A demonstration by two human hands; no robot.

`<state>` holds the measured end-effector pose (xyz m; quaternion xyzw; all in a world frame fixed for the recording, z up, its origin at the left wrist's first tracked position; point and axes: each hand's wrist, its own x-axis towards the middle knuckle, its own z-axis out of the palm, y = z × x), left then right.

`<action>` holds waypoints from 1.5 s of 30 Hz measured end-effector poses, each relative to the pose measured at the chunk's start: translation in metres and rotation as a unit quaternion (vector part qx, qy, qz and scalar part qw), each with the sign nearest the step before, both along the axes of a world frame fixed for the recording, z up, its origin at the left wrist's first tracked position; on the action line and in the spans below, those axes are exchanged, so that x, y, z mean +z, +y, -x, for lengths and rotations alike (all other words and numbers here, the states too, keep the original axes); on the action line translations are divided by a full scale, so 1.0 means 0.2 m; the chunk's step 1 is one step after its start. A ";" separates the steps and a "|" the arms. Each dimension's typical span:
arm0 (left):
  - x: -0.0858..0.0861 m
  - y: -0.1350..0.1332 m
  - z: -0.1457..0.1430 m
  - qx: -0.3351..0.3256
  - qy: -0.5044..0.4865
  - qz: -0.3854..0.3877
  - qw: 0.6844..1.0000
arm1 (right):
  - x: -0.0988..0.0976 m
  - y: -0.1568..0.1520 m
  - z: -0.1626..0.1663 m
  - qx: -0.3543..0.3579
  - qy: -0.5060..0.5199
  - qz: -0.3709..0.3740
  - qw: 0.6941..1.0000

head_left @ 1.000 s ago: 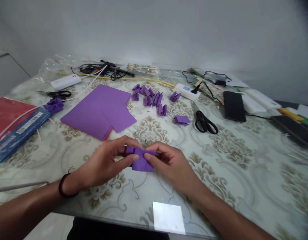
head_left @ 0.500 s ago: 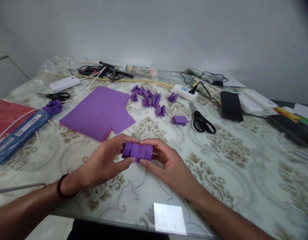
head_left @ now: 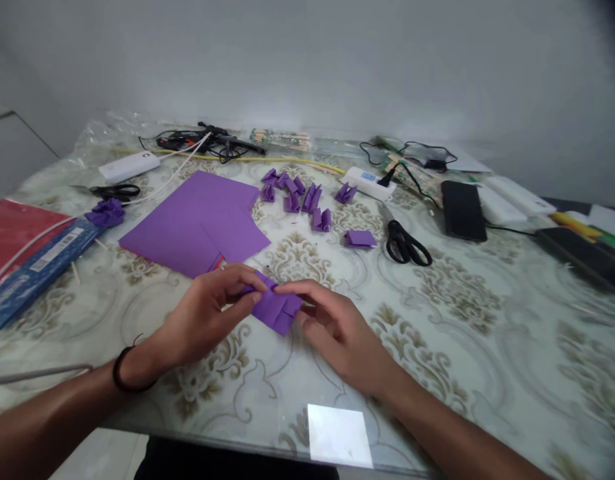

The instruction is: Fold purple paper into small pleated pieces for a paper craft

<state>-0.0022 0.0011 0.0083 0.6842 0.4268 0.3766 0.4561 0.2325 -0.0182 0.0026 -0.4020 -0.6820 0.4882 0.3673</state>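
Gripped a pleated purple paper (head_left: pixel 276 308) at its left end with the left hand (head_left: pixel 207 313), thumb and forefinger closed on it. Pinched its other end with the right hand (head_left: pixel 337 327), probably to stop the pleats springing apart. Held it tilted just above the worktop (head_left: pixel 487 333), between both hands. Had flat purple sheets (head_left: pixel 197 223) just beyond the left hand, scissors (head_left: pixel 404 243) beyond the right.
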 end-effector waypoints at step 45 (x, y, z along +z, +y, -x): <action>0.04 -0.04 -0.01 0.031 -0.046 0.071 0.996 | 0.00 0.02 0.03 -0.126 0.090 0.043 0.987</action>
